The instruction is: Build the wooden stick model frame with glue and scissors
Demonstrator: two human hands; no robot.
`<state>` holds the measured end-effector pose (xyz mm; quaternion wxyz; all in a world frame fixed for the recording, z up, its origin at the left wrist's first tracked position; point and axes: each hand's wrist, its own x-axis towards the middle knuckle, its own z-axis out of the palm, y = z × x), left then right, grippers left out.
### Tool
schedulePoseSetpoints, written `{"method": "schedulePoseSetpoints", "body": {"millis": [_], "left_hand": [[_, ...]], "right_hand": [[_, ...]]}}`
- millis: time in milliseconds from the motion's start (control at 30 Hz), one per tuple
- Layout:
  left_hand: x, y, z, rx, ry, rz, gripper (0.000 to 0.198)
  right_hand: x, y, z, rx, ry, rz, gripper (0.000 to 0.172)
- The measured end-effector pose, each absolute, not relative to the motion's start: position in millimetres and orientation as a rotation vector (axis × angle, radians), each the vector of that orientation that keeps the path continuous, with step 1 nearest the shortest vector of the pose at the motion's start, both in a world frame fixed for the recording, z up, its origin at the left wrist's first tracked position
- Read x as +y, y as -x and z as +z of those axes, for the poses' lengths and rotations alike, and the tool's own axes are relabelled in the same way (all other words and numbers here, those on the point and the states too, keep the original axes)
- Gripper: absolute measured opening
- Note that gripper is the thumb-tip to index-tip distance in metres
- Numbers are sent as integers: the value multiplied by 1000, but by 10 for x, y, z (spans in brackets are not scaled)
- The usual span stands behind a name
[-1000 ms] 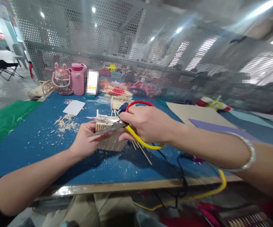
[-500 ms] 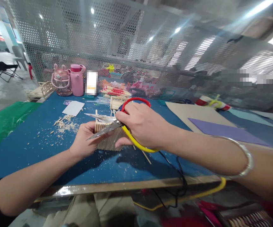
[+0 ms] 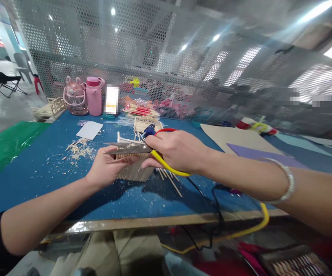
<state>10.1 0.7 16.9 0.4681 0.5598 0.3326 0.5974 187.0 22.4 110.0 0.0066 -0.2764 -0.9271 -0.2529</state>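
Observation:
My left hand (image 3: 105, 166) is closed on the left side of a small structure of thin wooden sticks (image 3: 134, 171) set side by side. In my right hand (image 3: 173, 149) is a pair of scissors (image 3: 133, 148) with one red and one yellow handle. The blades point left across the top of the stick structure, slightly parted, their tips above my left fingers. Several loose sticks (image 3: 171, 182) lie just right of the structure, under my right hand. Behind it is another small wooden stick piece (image 3: 143, 123), partly hidden by the scissors.
Wood scraps (image 3: 81, 148) and a white card (image 3: 89, 130) lie on the left of the blue table (image 3: 53, 195). Two pink bottles (image 3: 94, 97) and bundled red-tipped sticks (image 3: 141, 110) stand before a perforated metal screen (image 3: 97, 50). Purple sheets (image 3: 258, 155) lie right; a black cable (image 3: 219, 214) hangs over the edge.
The scissor blades have come closer together and turned nearer to level. My right hand has shifted slightly right; my left hand keeps its hold on the stick structure.

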Motion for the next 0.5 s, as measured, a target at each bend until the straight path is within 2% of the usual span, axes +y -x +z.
{"method": "schedulePoseSetpoints", "body": {"millis": [100,333,500], "left_hand": [[28,-100,153,817,-1351,1458,25],[50,-85,102,877,-1336,1440,24],[17,-70,99,961,-1397,1427,26]], "right_hand": [[227,-1894,1105,-2868,883,-676,64],[311,-1989,1231,-2475,1053,-122,60],[617,-2159,941,-2307,1110,418,53]]}}
